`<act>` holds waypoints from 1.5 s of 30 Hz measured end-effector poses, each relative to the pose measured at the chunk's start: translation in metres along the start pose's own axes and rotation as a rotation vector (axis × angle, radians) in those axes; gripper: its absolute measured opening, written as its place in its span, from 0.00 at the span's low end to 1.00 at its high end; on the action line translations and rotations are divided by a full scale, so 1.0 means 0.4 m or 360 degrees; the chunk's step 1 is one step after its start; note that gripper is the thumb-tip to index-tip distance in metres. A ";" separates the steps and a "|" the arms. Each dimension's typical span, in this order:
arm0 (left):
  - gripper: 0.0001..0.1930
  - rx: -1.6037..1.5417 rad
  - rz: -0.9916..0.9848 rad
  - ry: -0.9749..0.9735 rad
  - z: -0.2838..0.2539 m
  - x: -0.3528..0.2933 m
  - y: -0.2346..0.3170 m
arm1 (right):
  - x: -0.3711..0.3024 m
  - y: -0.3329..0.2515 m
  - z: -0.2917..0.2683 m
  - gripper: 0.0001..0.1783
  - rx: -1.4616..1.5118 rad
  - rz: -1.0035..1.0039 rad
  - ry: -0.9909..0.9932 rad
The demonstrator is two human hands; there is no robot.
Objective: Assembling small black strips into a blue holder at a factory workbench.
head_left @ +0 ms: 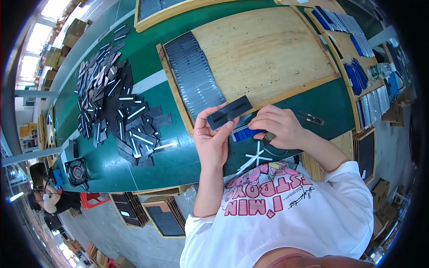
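My left hand (212, 139) grips a flat black rectangular piece (230, 112) with a long recess in its face, tilted above the green table. The thumb presses on its near edge. Close on the right, my right hand (278, 127) has its fingers curled together; what they hold is hidden. Beneath its fingertips lies a row of small blue pieces (243, 134) with pale edges. A small brownish object (268, 138) shows under the right palm, its kind unclear. White strips (257, 157) lie crossed near the table's front edge.
A wooden tray (263, 49) bears a row of black pieces (194, 73) along its left side. Loose black pieces (109, 89) are heaped at left, near a small fan (77, 172). Thread snips (310, 118) lie at right, beside another tray with blue and silver packs (374, 105) and a bottle (380, 71).
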State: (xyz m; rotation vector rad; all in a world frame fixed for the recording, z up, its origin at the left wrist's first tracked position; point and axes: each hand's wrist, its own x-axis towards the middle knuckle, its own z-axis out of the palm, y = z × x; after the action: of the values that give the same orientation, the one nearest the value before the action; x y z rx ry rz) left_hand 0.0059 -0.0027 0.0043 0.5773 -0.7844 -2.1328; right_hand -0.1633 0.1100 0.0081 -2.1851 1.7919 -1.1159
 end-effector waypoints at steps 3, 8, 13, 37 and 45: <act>0.21 -0.0002 0.0007 -0.0001 -0.001 0.003 -0.001 | 0.001 0.003 -0.006 0.19 0.0104 0.0062 0.0018; 0.21 0.0046 0.0043 0.0033 0.002 0.007 -0.002 | 0.024 -0.004 -0.045 0.21 0.0382 0.0131 0.0043; 0.22 0.0116 0.0044 0.0007 0.008 0.004 -0.011 | 0.063 -0.016 -0.081 0.20 0.0554 0.0122 0.0138; 0.23 0.0387 0.0067 -0.0146 0.002 -0.001 -0.026 | 0.111 -0.022 -0.063 0.21 0.0208 -0.0007 0.0182; 0.23 0.0202 -0.0033 -0.0181 -0.003 -0.005 -0.020 | 0.127 -0.012 -0.050 0.20 0.0375 0.0017 0.0181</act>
State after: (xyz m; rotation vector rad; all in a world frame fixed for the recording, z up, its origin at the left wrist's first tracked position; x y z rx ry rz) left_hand 0.0036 0.0025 -0.0016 0.5357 -0.9864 -2.1607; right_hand -0.1693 0.0738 0.0485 -2.0113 1.6152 -1.3954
